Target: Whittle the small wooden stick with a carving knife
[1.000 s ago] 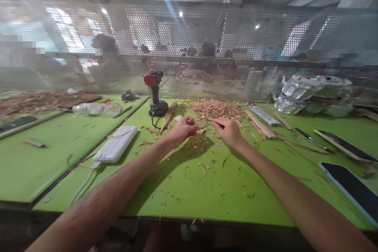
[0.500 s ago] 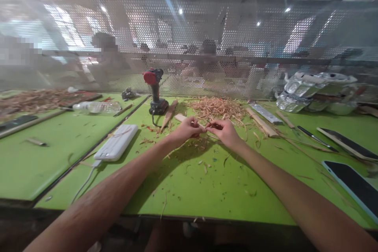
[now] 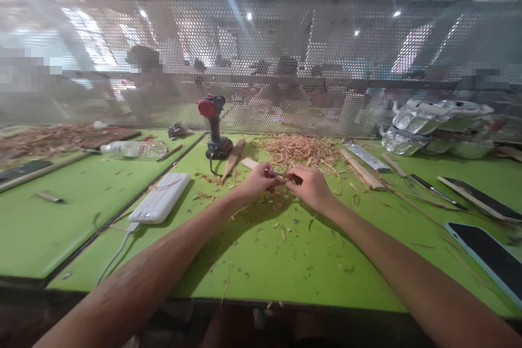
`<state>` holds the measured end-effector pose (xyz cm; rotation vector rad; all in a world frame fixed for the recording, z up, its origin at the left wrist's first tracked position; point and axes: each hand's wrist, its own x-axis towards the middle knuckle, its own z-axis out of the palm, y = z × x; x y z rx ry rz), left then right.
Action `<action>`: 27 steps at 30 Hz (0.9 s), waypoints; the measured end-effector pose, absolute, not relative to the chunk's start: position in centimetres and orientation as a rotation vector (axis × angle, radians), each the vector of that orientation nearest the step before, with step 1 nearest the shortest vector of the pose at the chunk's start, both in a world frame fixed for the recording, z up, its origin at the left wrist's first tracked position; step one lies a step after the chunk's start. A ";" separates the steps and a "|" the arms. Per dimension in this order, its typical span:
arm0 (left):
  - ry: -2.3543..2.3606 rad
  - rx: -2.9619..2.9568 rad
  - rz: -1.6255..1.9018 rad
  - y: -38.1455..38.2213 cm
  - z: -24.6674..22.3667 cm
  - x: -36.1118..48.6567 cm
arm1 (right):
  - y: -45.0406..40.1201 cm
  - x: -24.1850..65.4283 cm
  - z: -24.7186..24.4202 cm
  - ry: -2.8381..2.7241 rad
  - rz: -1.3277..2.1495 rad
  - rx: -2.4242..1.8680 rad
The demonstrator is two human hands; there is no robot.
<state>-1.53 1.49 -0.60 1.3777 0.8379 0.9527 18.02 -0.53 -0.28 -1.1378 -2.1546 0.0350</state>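
Observation:
Near the middle of the green table (image 3: 261, 250), my left hand (image 3: 263, 178) is closed around a pale flat wooden strip (image 3: 249, 163), whose far end sticks out beyond the fingers to the upper left. My right hand (image 3: 308, 185) almost touches the left one, its fingers pinched on a small brownish piece too small to make out. Just behind both hands lies a heap of wood shavings (image 3: 300, 149). Small chips are scattered on the tabletop below them.
A red and black drill (image 3: 214, 125) stands behind left, beside a pointed wooden piece (image 3: 234, 159). A white power bank (image 3: 161, 198) lies left. To the right are a wooden stick (image 3: 362, 169), a metal tool (image 3: 367, 157), a phone (image 3: 485, 255) and foil-like silvery containers (image 3: 416, 125).
My right hand has turned slightly and shifted a little down and right, its fingers more curled. The left hand has barely moved, with the wooden strip still in it.

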 end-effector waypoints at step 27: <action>0.785 1.294 1.067 2.2 -1.7 -1.1 | -1.1 16.3 -1.4 -1.837 0.233 -1.272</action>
